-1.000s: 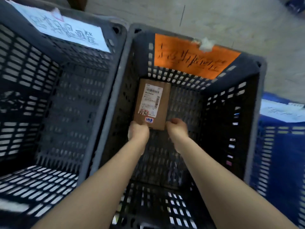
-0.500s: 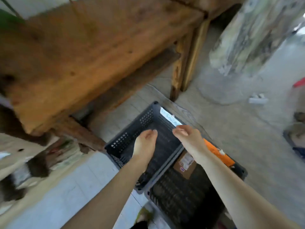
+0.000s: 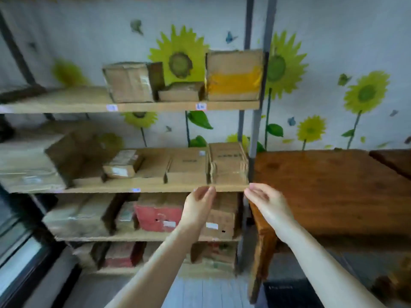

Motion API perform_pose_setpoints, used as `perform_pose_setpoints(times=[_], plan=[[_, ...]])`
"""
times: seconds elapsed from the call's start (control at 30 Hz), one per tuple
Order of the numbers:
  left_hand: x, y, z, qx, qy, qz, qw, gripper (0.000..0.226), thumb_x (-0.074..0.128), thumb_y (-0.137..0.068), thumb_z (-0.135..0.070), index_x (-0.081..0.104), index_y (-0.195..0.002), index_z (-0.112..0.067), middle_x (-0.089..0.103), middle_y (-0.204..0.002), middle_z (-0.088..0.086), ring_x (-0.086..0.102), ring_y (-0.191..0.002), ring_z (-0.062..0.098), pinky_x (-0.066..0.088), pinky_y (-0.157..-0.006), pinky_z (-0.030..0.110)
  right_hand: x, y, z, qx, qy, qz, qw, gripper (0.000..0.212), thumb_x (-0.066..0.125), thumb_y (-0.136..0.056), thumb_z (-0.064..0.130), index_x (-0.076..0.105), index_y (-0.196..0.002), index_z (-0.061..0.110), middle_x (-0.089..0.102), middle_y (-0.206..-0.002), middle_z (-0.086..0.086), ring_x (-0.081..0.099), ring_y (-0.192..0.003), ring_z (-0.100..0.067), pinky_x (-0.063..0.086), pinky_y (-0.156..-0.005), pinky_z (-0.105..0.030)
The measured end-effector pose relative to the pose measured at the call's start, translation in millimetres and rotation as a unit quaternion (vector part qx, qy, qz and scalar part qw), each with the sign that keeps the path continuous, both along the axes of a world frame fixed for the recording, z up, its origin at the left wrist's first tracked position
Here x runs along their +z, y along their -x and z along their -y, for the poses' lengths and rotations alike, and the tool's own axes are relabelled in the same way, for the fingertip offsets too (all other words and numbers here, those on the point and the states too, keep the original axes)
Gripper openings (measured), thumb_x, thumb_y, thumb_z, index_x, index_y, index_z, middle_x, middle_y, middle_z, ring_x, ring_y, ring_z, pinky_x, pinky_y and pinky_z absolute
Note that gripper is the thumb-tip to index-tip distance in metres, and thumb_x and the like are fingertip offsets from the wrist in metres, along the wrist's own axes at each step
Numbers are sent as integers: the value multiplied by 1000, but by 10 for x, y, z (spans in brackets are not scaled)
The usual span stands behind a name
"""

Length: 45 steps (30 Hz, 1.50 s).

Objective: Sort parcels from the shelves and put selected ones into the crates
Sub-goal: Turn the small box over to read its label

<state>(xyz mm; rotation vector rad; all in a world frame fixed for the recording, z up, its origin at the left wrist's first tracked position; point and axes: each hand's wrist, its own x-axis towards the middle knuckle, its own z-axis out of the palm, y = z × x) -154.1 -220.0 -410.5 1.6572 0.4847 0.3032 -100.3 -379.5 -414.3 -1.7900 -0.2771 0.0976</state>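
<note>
Your left hand [image 3: 201, 204] and right hand [image 3: 265, 201] hover empty, fingers loosely curled, at the shelf [image 3: 155, 188] edge. The nearest parcel [image 3: 229, 165] sits at its right end, long axis running front-to-back.

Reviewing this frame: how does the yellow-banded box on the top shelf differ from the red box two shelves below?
The yellow-banded box is brown cardboard with a yellow stripe; the red box has a red front and a small white label. The yellow-banded box ends the row on the top shelf at the right; the red box stands mid-row on its lower shelf. Both rest on shelf boards.
</note>
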Motion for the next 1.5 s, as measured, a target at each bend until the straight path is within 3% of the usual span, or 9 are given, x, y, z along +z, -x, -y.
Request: perform_pose_setpoints(times=[0.1, 0.27, 0.67, 0.83, 0.93, 1.13, 1.3, 1.37, 1.5], plan=[[315, 273, -762, 38, -18, 37, 998, 32, 52, -92, -28, 61, -114, -7, 66, -113, 9, 59, -109, 20, 44, -101, 37, 391, 98, -796, 38, -2, 49, 998, 24, 64, -84, 29, 62, -105, 20, 63, -102, 7, 56, -97, -2, 40, -77, -11], [771, 602, -1834, 56, -66, 79, 993, 34, 51, -90, -29, 62, -109, -3, 64, -112, 15, 57, -110, 26, 44, -88, 30, 857, 303, -1816, 66, -9, 100, 993, 27, 62, -86, 31, 61, -111, 20, 60, -101, 11, 55, -94, 2, 41, -73, -4], [1442, 5, -2999, 54, -90, 161, 981, 22, 50, -92, -32, 59, -106, -17, 63, -105, 3, 57, -95, 15, 45, -81, 28, 1609, -258, -2790, 20, 28, 184, 982, 36, 59, -88, 32, 57, -119, 14, 60, -115, 1, 52, -101, -7, 38, -84, -20], [1716, -659, -3403, 88, -85, 154, 980, 23, 48, -91, -33, 59, -89, -13, 55, -89, 7, 54, -87, 23, 40, -79, 31, 2080, -936, -3218, -59, 6, 212, 975, 38, 55, -90, 31, 56, -122, 11, 59, -118, 0, 52, -101, -9, 35, -76, 3], [1881, -1043, -3582, 111, -57, 145, 982, 31, 44, -92, -35, 44, -74, -9, 41, -77, 10, 39, -70, 20, 32, -69, 30, 2299, -1364, -3473, -74, -38, 169, 982, 46, 53, -90, 35, 50, -128, 9, 51, -134, -7, 48, -120, -21, 36, -91, -24], [1995, -1522, -3742, 89, 4, 115, 989, 31, 41, -93, -27, 43, -67, -10, 35, -66, 2, 29, -58, 16, 25, -56, 28, 2351, -1790, -3854, -26, -57, 53, 997, 45, 51, -89, 42, 52, -117, 7, 51, -131, -13, 47, -120, -28, 36, -99, -41], [2049, -1526, -3808, 61, 92, 208, 972, 12, 50, -91, -31, 60, -87, -26, 58, -87, -6, 53, -83, 14, 44, -69, 28, 2377, -1874, -3932, 15, -244, -40, 969, 14, 54, -89, 19, 59, -99, 12, 63, -95, -14, 62, -85, -26, 47, -85, -37], [2113, -1471, -3841, 68, 183, 256, 947, 10, 56, -89, -26, 61, -93, -19, 64, -85, -2, 60, -75, 12, 49, -63, 26, 2356, -1883, -3900, 64, -341, -43, 937, 27, 46, -91, 9, 55, -115, 16, 63, -102, -12, 63, -83, -23, 49, -78, -35], [2162, -1371, -3910, -21, 221, 266, 938, 19, 62, -86, -32, 66, -94, -15, 74, -78, -6, 70, -71, 9, 53, -74, 27, 2355, -1792, -3845, 79, -223, 62, 970, 30, 42, -94, 12, 60, -116, 22, 63, -119, -8, 60, -108, -23, 47, -96, -40]])
